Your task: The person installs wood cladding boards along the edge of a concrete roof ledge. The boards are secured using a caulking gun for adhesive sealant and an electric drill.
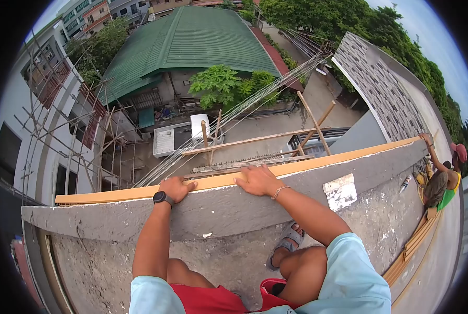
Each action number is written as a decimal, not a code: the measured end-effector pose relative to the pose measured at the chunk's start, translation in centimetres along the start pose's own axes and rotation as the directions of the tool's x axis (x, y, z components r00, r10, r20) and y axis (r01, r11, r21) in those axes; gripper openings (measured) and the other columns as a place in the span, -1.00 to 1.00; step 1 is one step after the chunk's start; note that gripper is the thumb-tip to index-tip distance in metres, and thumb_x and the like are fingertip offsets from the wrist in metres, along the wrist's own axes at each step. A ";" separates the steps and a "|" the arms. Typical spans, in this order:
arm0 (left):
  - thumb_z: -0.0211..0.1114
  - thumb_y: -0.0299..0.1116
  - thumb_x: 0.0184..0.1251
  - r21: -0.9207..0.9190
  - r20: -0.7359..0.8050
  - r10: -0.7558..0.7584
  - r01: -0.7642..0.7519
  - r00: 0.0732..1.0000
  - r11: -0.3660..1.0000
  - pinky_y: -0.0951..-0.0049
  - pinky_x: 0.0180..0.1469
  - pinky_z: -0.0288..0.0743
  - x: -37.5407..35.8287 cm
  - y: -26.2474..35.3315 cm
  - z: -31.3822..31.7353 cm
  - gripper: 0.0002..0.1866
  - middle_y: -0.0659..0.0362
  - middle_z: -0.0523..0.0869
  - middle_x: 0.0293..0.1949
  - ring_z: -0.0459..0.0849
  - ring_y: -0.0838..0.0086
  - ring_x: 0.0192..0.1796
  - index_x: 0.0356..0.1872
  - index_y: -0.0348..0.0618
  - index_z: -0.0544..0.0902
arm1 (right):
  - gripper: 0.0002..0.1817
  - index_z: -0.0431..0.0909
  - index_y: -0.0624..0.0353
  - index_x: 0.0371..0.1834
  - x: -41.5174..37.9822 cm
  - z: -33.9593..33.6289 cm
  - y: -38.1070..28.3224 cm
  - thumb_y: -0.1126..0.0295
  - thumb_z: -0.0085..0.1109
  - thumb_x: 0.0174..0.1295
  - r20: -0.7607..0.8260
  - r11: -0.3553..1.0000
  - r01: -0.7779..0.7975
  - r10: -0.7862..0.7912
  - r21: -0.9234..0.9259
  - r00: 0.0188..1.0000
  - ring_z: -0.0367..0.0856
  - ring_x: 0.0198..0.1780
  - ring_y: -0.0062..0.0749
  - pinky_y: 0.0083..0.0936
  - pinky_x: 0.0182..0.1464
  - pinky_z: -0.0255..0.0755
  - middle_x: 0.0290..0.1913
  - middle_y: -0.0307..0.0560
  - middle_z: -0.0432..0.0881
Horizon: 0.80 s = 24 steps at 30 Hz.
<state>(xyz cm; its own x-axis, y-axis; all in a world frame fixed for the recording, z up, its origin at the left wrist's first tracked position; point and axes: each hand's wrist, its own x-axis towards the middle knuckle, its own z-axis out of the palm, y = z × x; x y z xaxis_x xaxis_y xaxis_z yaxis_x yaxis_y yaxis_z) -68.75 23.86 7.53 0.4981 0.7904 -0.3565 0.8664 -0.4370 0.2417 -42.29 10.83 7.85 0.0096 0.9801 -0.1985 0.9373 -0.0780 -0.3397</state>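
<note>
A long tan board [218,181] lies along the outer edge of a grey concrete ledge [113,220]. My left hand [175,189], with a dark watch at the wrist, is wrapped over the board left of centre. To its right, my right hand [257,180] grips the same board, its fingers over the far side and thumb toward the left. At the board's right end, a co-worker's hand [426,138] touches it. A whitish flat plate [340,192] rests on the ledge right of my right forearm.
A co-worker [443,178] crouches at the far right, near stacked wooden strips [414,243] and a tube [405,183]. Beyond the ledge is a drop, with wooden scaffold poles [260,140], cables [265,91] and a white truck [174,138] below.
</note>
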 end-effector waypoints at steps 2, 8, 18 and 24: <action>0.05 0.31 0.10 -0.006 -0.025 0.005 -0.005 1.000 1.000 0.13 0.03 0.41 0.0 -0.1 0.2 -0.29 -0.16 0.68 -0.19 0.62 0.00 -0.06 -0.18 -0.24 0.67 | -0.34 0.48 0.30 0.02 0.1 -0.1 0.0 -0.14 -0.23 0.27 0.064 1.000 -0.024 0.023 0.011 0.998 0.51 0.04 0.11 -0.02 0.20 0.18 -0.04 0.31 0.54; 0.07 0.28 0.08 -0.007 0.028 -0.040 0.041 0.999 0.999 0.14 0.08 0.36 -0.1 0.4 -0.4 -0.28 -0.20 0.66 -0.15 0.61 0.00 -0.02 -0.15 -0.28 0.66 | -0.27 0.50 0.36 0.01 -0.4 0.5 -0.3 -0.19 -0.19 0.22 -0.049 0.995 -0.095 0.093 -0.029 0.994 0.51 0.07 0.09 -0.08 0.19 0.20 0.01 0.31 0.53; 0.13 0.16 0.14 -0.044 -0.061 0.022 -0.025 0.998 0.999 0.08 -0.05 0.42 0.5 -0.3 0.4 -0.42 -0.23 0.65 -0.29 0.61 -0.12 -0.12 -0.36 -0.29 0.64 | -0.30 0.54 0.40 -0.11 -0.1 -0.3 -0.4 -0.15 -0.15 0.17 0.066 0.989 -0.125 0.120 0.075 0.991 0.55 0.00 0.07 -0.20 0.15 0.27 -0.09 0.30 0.59; 0.13 0.16 0.13 -0.073 -0.027 -0.003 0.001 1.000 0.997 0.08 -0.04 0.42 0.6 0.4 0.2 -0.42 -0.23 0.65 -0.28 0.60 -0.11 -0.09 -0.33 -0.29 0.65 | -0.29 0.54 0.39 -0.09 -0.8 -0.7 -0.2 -0.15 -0.16 0.17 0.055 0.991 -0.117 0.113 0.073 0.992 0.55 0.01 0.05 -0.18 0.17 0.25 -0.10 0.28 0.60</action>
